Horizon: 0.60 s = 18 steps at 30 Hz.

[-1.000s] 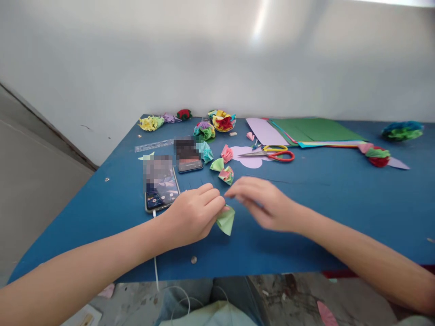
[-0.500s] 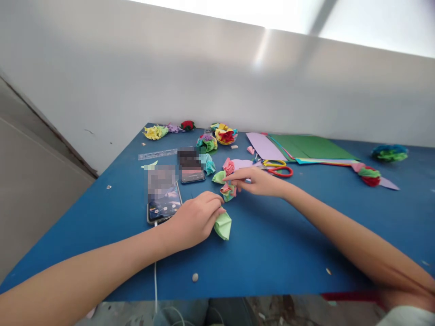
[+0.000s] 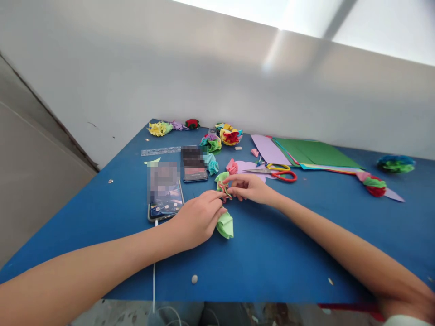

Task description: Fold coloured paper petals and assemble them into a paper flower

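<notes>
My left hand [image 3: 199, 219] is closed on a folded light green paper piece [image 3: 225, 225], pinched just above the blue table [image 3: 306, 235]. My right hand [image 3: 249, 188] is closed on a small crumpled pink-and-green paper flower [image 3: 223, 185], a little beyond my left fingertips. A light green crumpled piece [image 3: 221, 176] lies right behind that flower. A pink crumpled piece [image 3: 232, 166] and a teal one [image 3: 213, 166] lie further back.
Two phones [image 3: 165, 190] [image 3: 193, 164] lie left of my hands, one with a white cable over the front edge. Scissors [image 3: 277, 171], coloured paper sheets [image 3: 312, 154], a clear ruler [image 3: 159, 151] and several paper flowers [image 3: 230, 135] sit behind. More flowers [image 3: 374, 184] lie at right.
My right hand reached forward from beside my left hand, took hold of the pink-and-green flower and drew it back toward my left fingertips. My left hand kept the green piece.
</notes>
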Each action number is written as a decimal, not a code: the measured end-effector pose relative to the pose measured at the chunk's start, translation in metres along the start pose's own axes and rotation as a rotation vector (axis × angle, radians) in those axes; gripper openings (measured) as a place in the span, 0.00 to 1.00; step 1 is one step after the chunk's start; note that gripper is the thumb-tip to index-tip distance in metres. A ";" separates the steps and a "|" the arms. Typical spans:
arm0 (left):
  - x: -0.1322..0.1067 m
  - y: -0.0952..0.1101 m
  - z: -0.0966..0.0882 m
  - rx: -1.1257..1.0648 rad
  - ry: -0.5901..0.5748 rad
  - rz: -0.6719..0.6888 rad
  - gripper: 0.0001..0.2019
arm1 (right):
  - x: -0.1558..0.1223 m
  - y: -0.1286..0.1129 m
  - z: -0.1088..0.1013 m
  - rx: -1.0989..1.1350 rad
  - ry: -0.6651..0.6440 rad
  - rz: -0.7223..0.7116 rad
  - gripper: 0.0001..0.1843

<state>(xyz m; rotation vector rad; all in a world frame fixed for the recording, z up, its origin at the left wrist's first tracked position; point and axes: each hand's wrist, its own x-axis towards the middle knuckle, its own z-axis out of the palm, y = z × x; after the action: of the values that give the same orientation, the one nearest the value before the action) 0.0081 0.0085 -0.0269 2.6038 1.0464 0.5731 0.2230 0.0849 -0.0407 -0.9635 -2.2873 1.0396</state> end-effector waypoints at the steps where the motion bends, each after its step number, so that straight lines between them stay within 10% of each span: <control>1: 0.000 0.000 0.001 -0.005 0.002 0.004 0.12 | 0.001 0.000 0.001 -0.028 0.025 -0.017 0.17; 8: 0.000 0.001 -0.005 -0.028 0.192 0.009 0.11 | -0.006 -0.015 0.014 -0.283 0.226 -0.157 0.11; 18: 0.001 0.004 -0.015 -0.011 0.282 0.196 0.10 | -0.033 -0.038 0.012 -0.427 0.187 -0.101 0.05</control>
<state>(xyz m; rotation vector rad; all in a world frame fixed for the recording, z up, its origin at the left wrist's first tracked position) 0.0045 0.0083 -0.0112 2.6877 0.8624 1.0140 0.2213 0.0366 -0.0215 -1.0404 -2.4137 0.4028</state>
